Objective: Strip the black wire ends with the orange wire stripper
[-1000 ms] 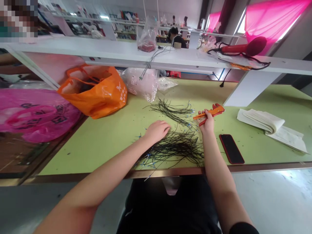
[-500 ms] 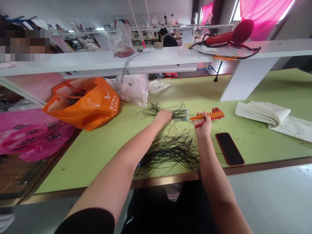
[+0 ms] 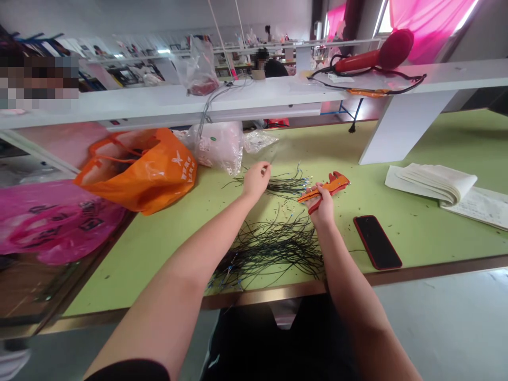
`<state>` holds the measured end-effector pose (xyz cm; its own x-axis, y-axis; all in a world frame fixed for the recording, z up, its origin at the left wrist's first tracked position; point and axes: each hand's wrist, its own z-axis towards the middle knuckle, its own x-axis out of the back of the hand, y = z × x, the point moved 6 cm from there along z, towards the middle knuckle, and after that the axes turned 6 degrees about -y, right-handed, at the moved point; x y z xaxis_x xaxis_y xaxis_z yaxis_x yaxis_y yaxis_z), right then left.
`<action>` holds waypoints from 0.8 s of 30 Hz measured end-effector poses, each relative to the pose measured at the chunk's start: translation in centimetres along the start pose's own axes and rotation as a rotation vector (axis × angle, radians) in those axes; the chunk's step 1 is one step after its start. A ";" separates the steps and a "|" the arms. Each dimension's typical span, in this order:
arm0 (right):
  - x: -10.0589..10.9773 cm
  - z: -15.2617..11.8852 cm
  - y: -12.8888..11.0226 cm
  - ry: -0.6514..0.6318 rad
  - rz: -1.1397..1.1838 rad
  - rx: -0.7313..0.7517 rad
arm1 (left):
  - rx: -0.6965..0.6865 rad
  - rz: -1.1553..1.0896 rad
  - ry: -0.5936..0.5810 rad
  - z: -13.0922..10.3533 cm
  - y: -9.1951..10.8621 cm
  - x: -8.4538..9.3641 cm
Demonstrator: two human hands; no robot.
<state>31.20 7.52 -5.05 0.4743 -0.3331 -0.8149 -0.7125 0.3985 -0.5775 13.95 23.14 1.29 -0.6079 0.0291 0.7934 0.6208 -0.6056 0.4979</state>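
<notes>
My left hand [image 3: 256, 180] is closed in a pinch just above the far bundle of thin black wires [image 3: 288, 184]. A faint, motion-blurred wire sticks up from its fingertips. Blue and silvery tips show at the right end of that bundle. My right hand [image 3: 323, 205], palm up, holds an orange and red wire stripper [image 3: 333, 184] whose jaws point right, away from the bundle. A larger, tangled pile of black wires [image 3: 273, 247] lies nearer the table's front edge, between my forearms, some with blue tips. Small dark scraps are scattered around the wires.
A phone [image 3: 377, 242] lies right of my right forearm, with folded paper [image 3: 434, 182] beyond it. An orange bag [image 3: 148, 177] and pink bag [image 3: 59, 222] stand at left. Plastic-wrapped goods [image 3: 222, 143] sit under the shelf [image 3: 262, 95], which carries a red heat tool [image 3: 373, 58].
My left hand has risen from the far bundle and shifted slightly left, with its fingertips pinched. My right hand has brought the wire stripper a little left and tilted it upward.
</notes>
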 end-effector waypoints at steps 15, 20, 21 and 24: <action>-5.3 -5.4 5.8 -0.467 -0.149 -0.325 | 0.424 -1.456 0.725 -18.5 -3.0 4.5; -6.4 -6.7 6.2 -0.542 -0.141 -0.357 | 0.418 -1.433 0.677 -21.9 -2.1 4.8; -6.3 -6.6 6.3 -0.530 -0.143 -0.353 | 0.423 -1.446 0.682 -22.4 -2.0 5.0; -5.8 -6.1 6.1 -0.478 -0.181 -0.307 | 0.445 -1.493 0.727 -23.3 -1.8 5.8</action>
<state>20.96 6.65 -3.59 0.7316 0.0776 -0.6773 -0.6818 0.0820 -0.7270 -2.25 5.90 -3.18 -0.7469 -0.0959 -0.6580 -0.6447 -0.1378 0.7519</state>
